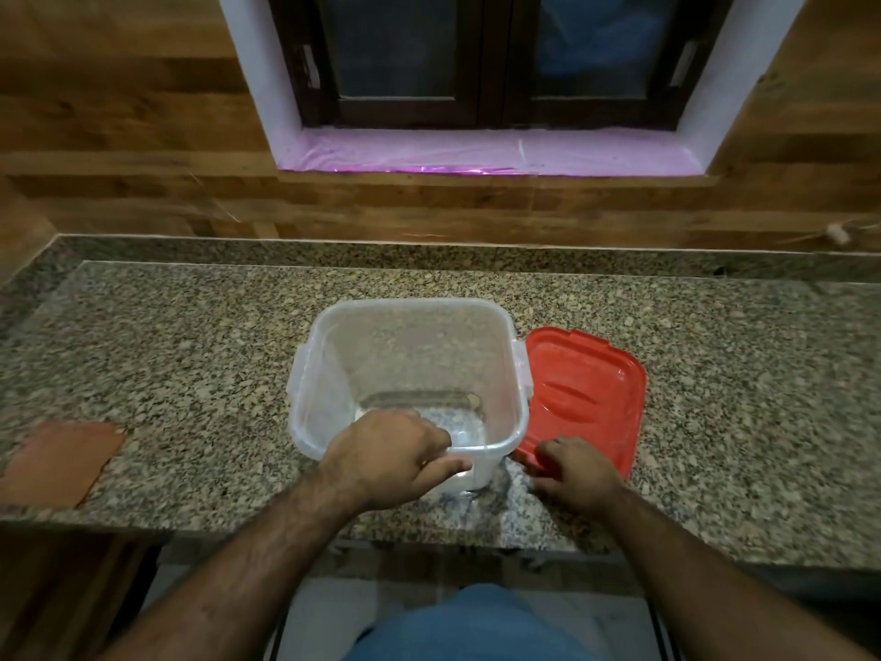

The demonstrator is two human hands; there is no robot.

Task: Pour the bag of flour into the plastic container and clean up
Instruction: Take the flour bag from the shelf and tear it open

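Progress: early. No flour bag is in view; pouring and clean-up both appear still to do, judging by the nearly bare container.

Container (410, 374): clear plastic, square with rounded corners, clip latches on both sides, standing upright and open near the front edge of the speckled granite worktop (190, 355). Through the walls the worktop shows; a pale patch at the bottom may be a trace of flour, hard to tell.

Lid (589, 398): red, off the container, lying flat just beside its right wall.

Left hand (391, 450): fingers curled over the container's near rim, gripping it.

Right hand (574, 472): fingers bent on the lid's near corner; a firm hold cannot be told.

Brown flat mat (62, 458): far left on the worktop, well apart.
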